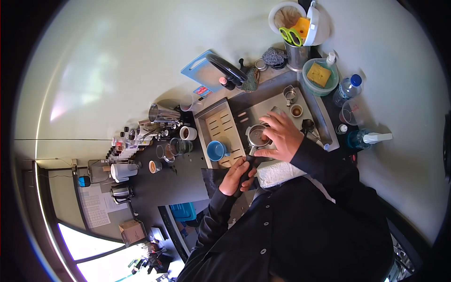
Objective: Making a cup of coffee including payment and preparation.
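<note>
A portafilter with a metal basket (pixel 258 135) is held over the sink (pixel 246 102). My left hand (pixel 235 176) is wrapped around its black handle (pixel 245 176). Spread over the basket's right side is my right hand (pixel 283 137), fingers apart, with a fingertip at or inside the basket; whether it touches is unclear. Beyond it in the sink are a small steel pitcher (pixel 290 93) and a white cup (pixel 296 110) with brown residue. Black spoons (pixel 308 125) lie to its right. A blue mug (pixel 216 151) stands on the slotted drain tray (pixel 220 123) at left.
A black curved faucet (pixel 227 65) arches behind the sink beside a blue cutting board (pixel 202 70). At right stand a tub with a yellow sponge (pixel 319 74), a water bottle (pixel 347 91) and a spray bottle (pixel 366 138). Cups and glasses (pixel 181 145) line the left counter (pixel 183 176).
</note>
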### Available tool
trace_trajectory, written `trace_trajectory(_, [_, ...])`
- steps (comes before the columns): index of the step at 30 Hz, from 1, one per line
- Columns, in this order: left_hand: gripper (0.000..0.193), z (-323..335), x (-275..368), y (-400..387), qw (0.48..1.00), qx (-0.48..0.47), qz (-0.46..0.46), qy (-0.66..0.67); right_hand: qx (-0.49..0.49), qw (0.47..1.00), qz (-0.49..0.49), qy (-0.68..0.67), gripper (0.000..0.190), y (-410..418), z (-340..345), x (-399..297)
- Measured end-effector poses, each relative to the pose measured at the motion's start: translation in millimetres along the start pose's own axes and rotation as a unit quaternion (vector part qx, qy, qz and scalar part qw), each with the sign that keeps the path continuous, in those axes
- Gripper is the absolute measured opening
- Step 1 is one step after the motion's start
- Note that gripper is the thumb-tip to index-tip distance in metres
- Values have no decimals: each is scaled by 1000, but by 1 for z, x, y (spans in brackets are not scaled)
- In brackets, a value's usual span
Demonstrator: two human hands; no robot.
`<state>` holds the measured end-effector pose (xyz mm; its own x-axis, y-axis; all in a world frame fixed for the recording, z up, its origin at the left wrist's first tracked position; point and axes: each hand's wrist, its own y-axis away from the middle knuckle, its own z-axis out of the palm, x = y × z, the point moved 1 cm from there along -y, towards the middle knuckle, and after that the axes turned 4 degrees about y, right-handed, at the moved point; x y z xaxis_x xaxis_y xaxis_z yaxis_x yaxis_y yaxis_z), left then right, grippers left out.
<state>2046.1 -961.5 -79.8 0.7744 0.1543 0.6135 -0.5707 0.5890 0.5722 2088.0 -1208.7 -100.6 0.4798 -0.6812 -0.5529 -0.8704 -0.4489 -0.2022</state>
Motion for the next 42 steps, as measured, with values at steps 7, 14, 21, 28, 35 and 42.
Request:
trace_trajectory(7, [25,15,-13,-5,994,61,63,-73,110,969,92,-202,68,-1,47,-31])
trace_trajectory(14, [24,-3,-10,10,998,6,31,-48,122,984,-37,-122,26,2,4,9])
trace_trajectory(21, [27,-3,-14,6,977,52,44,-202,184,966,50,-177,44,4,5,11])
trace_trajectory(28, [29,4,11,22,949,28,-92,-301,10,989,-146,-26,18,-16,14,17])
trace_trajectory(35, [35,-2,-6,5,841,154,92,-510,-141,618,338,-696,22,3,83,10])
trace_trajectory(42, [37,2,0,0,762,142,271,-571,-151,566,274,-763,21,4,84,25])
